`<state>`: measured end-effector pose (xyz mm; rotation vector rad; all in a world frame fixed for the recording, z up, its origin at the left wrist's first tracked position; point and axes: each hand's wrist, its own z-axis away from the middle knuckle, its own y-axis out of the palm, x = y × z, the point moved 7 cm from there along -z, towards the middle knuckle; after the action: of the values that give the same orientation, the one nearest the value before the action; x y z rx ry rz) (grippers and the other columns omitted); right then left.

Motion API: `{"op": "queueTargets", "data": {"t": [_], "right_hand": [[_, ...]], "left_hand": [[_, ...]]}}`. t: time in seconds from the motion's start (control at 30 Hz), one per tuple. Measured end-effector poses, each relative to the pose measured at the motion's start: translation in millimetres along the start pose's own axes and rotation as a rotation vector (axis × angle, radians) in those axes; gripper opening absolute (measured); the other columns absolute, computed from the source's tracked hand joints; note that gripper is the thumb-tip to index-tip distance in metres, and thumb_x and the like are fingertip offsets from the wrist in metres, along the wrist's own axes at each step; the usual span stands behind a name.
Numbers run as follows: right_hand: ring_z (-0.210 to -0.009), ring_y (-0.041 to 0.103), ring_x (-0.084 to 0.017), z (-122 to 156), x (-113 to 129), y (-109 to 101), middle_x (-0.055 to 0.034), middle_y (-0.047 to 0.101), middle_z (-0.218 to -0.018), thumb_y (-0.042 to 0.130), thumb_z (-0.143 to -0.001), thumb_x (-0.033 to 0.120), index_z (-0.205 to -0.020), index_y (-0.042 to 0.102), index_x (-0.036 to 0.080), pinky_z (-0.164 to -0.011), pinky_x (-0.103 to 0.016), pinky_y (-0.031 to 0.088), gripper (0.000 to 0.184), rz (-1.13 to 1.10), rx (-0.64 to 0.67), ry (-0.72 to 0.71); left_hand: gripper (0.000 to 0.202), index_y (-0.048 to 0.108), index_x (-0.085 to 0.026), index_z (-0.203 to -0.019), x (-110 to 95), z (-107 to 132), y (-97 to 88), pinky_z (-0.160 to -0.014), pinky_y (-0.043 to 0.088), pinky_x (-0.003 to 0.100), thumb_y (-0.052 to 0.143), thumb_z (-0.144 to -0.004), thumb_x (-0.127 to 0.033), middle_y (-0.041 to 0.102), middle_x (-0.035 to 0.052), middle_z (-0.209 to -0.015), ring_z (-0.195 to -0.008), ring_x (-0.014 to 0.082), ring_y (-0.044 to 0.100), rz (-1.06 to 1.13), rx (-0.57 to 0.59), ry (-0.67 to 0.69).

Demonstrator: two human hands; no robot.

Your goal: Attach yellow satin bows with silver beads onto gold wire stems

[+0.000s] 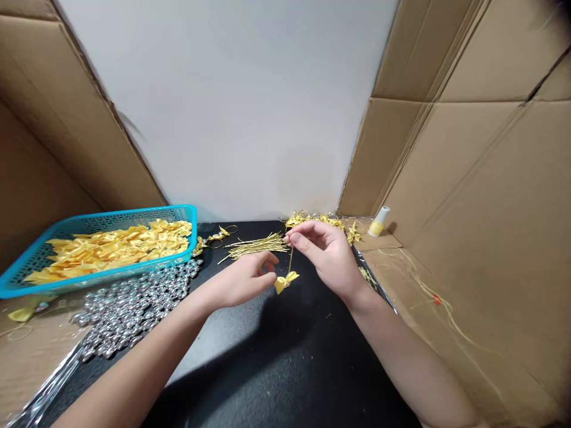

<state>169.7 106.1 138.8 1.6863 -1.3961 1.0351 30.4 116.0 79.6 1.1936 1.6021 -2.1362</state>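
A small yellow bow (286, 282) with a bead-like centre hangs on a gold cord (291, 260) above the black work surface. The upper end of the cord is pinched between the thumb and fingers of my right hand (328, 252). Just left of the bow is my left hand (245, 278), its fingers curved and its thumb apart from them, with nothing visible between. The thumb tip is close to the bow; whether it touches cannot be made out. Behind both hands lies a bundle of gold cords (256, 245).
On the left stands a blue basket (195, 229) of yellow bows (120, 246), with many silver beads (138, 303) in front. Finished-looking bows on cords (319, 220) are piled at the back. A small bottle (378, 222) stands right. Cardboard walls (491, 178) flank the surface.
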Motion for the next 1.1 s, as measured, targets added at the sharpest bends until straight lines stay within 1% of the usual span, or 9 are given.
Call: {"op": "queueTargets", "data": {"t": [0.13,0.17,0.3,0.43,0.5,0.67,0.83,0.97,1.1], "right_hand": [[-0.076,0.065,-0.014,-1,1,-4,-0.0014,0.071,-0.081,0.068,-0.081,0.032,-0.08,0.069,0.021,-0.073,-0.03,0.051,0.011,-0.012,-0.007,-0.003],[-0.076,0.065,-0.014,-2,1,-5,-0.0013,0.071,-0.081,0.068,-0.081,0.032,-0.08,0.068,0.021,-0.073,-0.03,0.051,0.011,-0.014,-0.012,-0.002],[-0.074,0.064,-0.013,-2,5,-9,-0.0005,0.071,-0.081,0.069,-0.081,0.031,-0.08,0.069,0.021,-0.073,-0.03,0.051,0.01,-0.028,-0.021,-0.009],[-0.076,0.065,-0.013,-1,7,-12,-0.0004,0.071,-0.081,0.068,-0.082,0.031,-0.08,0.068,0.021,-0.074,-0.03,0.052,0.009,-0.049,-0.024,-0.008],[-0.076,0.065,-0.012,-2,7,-12,-0.0003,0.071,-0.082,0.068,-0.082,0.031,-0.081,0.068,0.021,-0.074,-0.029,0.052,0.01,-0.053,-0.023,-0.008],[-0.076,0.065,-0.012,-1,7,-13,-0.0004,0.071,-0.082,0.069,-0.081,0.031,-0.081,0.068,0.021,-0.074,-0.029,0.052,0.01,-0.049,-0.029,-0.016],[-0.076,0.065,-0.013,0,8,-11,-0.0007,0.072,-0.082,0.069,-0.081,0.031,-0.081,0.068,0.021,-0.075,-0.03,0.053,0.01,-0.058,-0.018,-0.01],[-0.077,0.065,-0.014,1,8,-8,-0.0014,0.072,-0.083,0.069,-0.08,0.032,-0.08,0.068,0.022,-0.076,-0.031,0.053,0.011,-0.04,-0.007,-0.001],[-0.076,0.065,-0.014,2,7,-5,-0.0019,0.072,-0.082,0.069,-0.08,0.033,-0.081,0.068,0.021,-0.076,-0.032,0.053,0.012,-0.024,0.018,0.009]], "left_hand": [[0.033,0.06,-0.017,-0.105,6,-7,34.0,-0.075,0.051,0.034,0.056,-0.081,-0.04,0.067,0.0063,-0.098,-0.085,0.0209,0.064,0.399,0.368,-0.093],[0.036,0.059,-0.017,-0.107,3,-7,39.5,-0.075,0.051,0.033,0.059,-0.081,-0.042,0.066,0.006,-0.099,-0.085,0.0196,0.064,0.481,0.419,-0.086],[0.04,0.062,-0.018,-0.109,-8,-9,43.0,-0.074,0.049,0.029,0.068,-0.077,-0.04,0.064,0.0046,-0.098,-0.087,0.0173,0.06,0.579,0.368,-0.014],[0.036,0.067,-0.016,-0.098,-1,-10,42.3,-0.062,0.046,0.026,0.062,-0.08,-0.047,0.063,0.0043,-0.087,-0.074,0.0152,0.057,0.604,0.284,-0.121],[0.034,0.069,-0.015,-0.091,3,-11,41.1,-0.06,0.044,0.024,0.064,-0.078,-0.046,0.065,0.0043,-0.085,-0.072,0.0145,0.056,0.583,0.259,-0.14],[0.024,0.069,-0.016,-0.079,0,-10,43.6,-0.061,0.042,0.023,0.072,-0.072,-0.038,0.065,0.0013,-0.077,-0.069,0.0121,0.054,0.621,0.316,-0.11],[0.026,0.066,-0.014,-0.078,-3,-7,49.7,-0.058,0.04,0.022,0.075,-0.071,-0.038,0.063,-0.0001,-0.072,-0.063,0.0101,0.052,0.712,0.348,-0.138],[0.029,0.067,-0.015,-0.089,-6,-7,57.7,-0.055,0.037,0.02,0.077,-0.067,-0.03,0.06,-0.0024,-0.067,-0.059,0.0088,0.05,0.791,0.389,-0.14],[0.038,0.069,-0.018,-0.104,-10,-5,64.9,-0.055,0.037,0.019,0.071,-0.066,-0.018,0.053,-0.0047,-0.066,-0.058,0.0073,0.047,0.859,0.484,-0.125]]}}
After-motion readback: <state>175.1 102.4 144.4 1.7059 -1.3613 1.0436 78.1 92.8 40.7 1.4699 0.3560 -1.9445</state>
